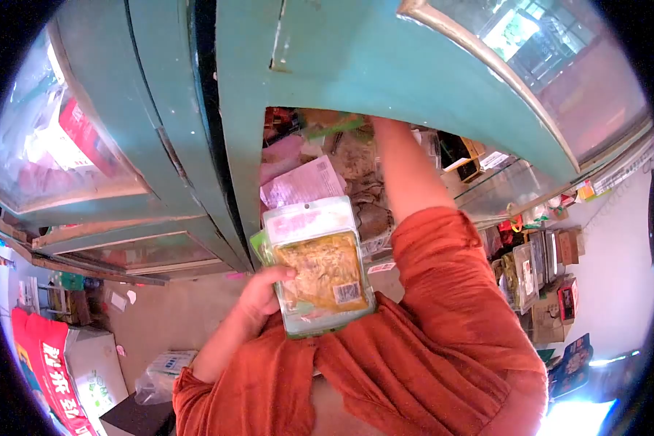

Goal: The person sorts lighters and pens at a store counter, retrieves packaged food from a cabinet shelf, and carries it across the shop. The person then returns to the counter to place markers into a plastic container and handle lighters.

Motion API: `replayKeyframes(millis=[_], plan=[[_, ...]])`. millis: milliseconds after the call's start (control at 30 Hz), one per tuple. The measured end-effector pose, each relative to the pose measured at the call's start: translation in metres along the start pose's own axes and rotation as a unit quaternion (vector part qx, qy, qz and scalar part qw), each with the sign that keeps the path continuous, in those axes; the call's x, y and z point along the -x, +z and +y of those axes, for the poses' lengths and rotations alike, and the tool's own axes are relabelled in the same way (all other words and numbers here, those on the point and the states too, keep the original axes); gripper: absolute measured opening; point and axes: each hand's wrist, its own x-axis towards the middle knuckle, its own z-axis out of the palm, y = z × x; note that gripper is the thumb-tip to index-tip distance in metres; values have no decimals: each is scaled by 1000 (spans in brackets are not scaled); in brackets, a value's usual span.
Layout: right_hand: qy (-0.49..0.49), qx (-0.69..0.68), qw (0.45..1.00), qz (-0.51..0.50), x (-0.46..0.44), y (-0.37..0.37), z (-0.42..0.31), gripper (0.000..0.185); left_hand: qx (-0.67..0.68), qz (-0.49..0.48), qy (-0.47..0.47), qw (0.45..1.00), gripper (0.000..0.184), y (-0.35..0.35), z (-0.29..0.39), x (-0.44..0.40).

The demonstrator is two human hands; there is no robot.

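Note:
My left hand (265, 291) is closed around the left edge of a clear plastic food packet (320, 269), its thumb lying across the front. Yellowish-brown contents show through the packet, and a white barcode label (346, 293) is at its lower right. My right forearm (413, 174) reaches up into the opening of a teal cabinet (327, 80). The cabinet's frame hides my right hand and its fingers. Beside that arm, inside the cabinet, lie brownish bags (356, 156), a pinkish printed sheet (303, 183) and a green strip (334, 128).
Glass-paned cabinet doors (530, 43) stand around the opening. A red bag with white lettering (51, 363), a white box (94, 370) and a plastic-wrapped bundle (166, 370) are on the floor at left. At right, several packages (525, 276) are stacked by the wall.

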Motion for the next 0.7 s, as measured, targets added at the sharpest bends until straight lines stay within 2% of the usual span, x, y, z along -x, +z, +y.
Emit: replayKeyframes(millis=[100,200,433,500,600,700], plan=[[16,24,999,41,-27,-38,20,95,-5,10,-16,1000,69,-1,3,2],[42,46,998,-6,-33,-53,36,92,-5,8,-25,1000,69,-5,2,0],[79,73,982,-156,-5,-3,43,85,-16,6,-16,1000,67,-6,5,1],[89,81,978,-172,3,13,43,83,33,-14,-35,999,60,-8,7,1],[108,87,975,-176,9,27,45,80,13,7,-54,998,60,-7,11,4],[125,90,974,-168,11,30,51,77,33,-19,-59,998,60,-14,7,0]])
